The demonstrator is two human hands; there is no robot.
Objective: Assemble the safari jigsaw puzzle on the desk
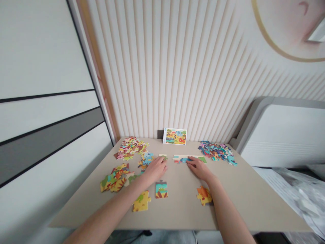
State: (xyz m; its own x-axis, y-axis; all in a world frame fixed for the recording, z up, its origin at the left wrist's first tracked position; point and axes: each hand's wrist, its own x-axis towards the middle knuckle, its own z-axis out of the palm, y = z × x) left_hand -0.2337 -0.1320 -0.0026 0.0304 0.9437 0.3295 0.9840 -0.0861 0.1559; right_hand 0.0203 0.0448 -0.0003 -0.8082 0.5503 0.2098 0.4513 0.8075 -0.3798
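My left hand (157, 166) is closed, its curled fingertips on a small puzzle piece (163, 156) with a pale top and some green. Most of that piece is hidden under the fingers. To its right, separated by a gap, lies a joined strip of puzzle pieces (180, 160) with red, blue and green parts. My right hand (199, 168) rests on the strip's lower edge with fingers stretched out. Below my hands lie a crocodile puzzle piece (161, 189), a yellow puzzle piece (141, 202) and an orange-and-yellow puzzle piece (203, 195) beside my right forearm.
A picture card (175, 136) leans against the ribbed wall at the table's back. Piles of puzzle pieces lie at the back left (130, 148), the back right (217, 151) and the left (115, 178). A blue elephant piece (147, 158) lies near my left hand.
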